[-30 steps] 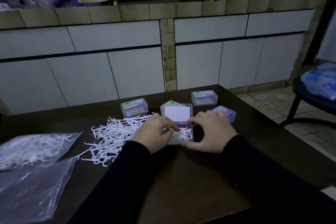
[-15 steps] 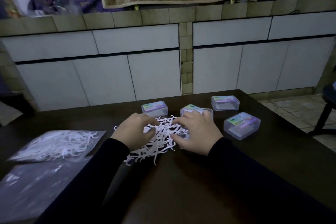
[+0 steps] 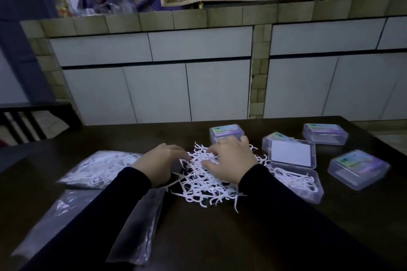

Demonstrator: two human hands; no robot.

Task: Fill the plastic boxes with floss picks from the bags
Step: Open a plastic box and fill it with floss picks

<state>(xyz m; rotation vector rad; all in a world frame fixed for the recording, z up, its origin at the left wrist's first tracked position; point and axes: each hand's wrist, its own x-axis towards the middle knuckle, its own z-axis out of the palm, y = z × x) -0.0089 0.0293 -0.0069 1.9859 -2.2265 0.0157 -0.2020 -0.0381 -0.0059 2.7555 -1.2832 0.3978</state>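
— Since half a second earlier, what had changed?

— Both hands had slid left onto the loose floss picks (image 3: 207, 177), and the open box (image 3: 296, 179), covered by the right hand then, lay bare just right of the right wrist.

— From the left, what was where?

— Left of the left hand lay a bag of picks (image 3: 100, 167), still holding a good many; nearer the person, under the left sleeve, lay an empty bag (image 3: 136, 226). The left hand (image 3: 159, 161) rested at the pile's left edge, fingers bent down onto the picks; whether it pinched any I could not tell. The right hand (image 3: 229, 161) lay on top of the pile, fingers spread and lightly bent, pressing more than gripping. The open box already held some picks, its lid tipped back. Four closed boxes (image 3: 226, 133) stood beyond and right of the hands on the desk (image 3: 220, 237).

— How should the gathering have gone?

— I'd judge: sweep both hands inward, bunch the picks so they lie parallel, then lift a modest bundle to the box. Tangled picks snag, so a small handful would drop in cleaner.
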